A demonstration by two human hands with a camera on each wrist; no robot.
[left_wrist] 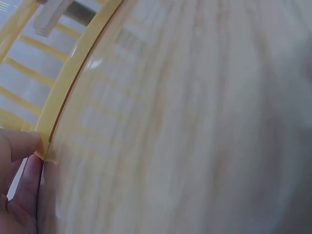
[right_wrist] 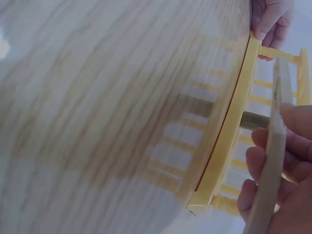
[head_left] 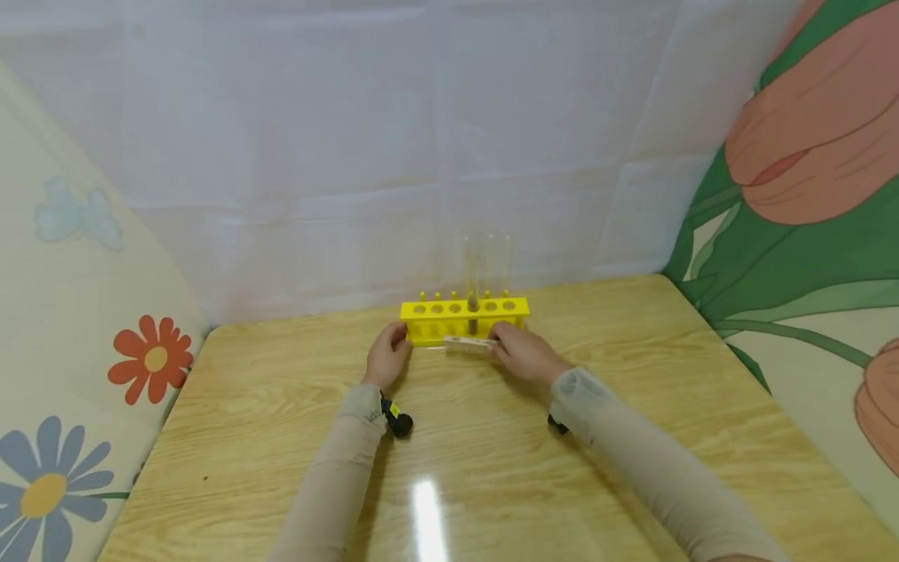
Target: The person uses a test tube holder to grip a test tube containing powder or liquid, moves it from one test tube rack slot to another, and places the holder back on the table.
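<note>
A yellow test tube rack [head_left: 414, 341] stands near the back of the table. My left hand [head_left: 388, 357] grips its left end; in the left wrist view the thumb [left_wrist: 22, 145] lies against the corner of the base. In my right hand [head_left: 525, 355] is a wooden test tube holder [right_wrist: 272, 175], pinched between thumb and fingers and crossing in front of the rack. A test tube [head_left: 473, 269] with dark contents [right_wrist: 254, 120] stands upright in the rack, right of its middle. Clear test tubes [head_left: 507, 265] rise from the right-hand holes.
The wood-grain table [head_left: 281, 437] bears a bright light reflection in front. A white cloth [head_left: 337, 156] hangs directly behind the rack. Flower-patterned panels [head_left: 808, 250] flank the table on both sides. Small black cameras [head_left: 400, 424] sit at the wrists.
</note>
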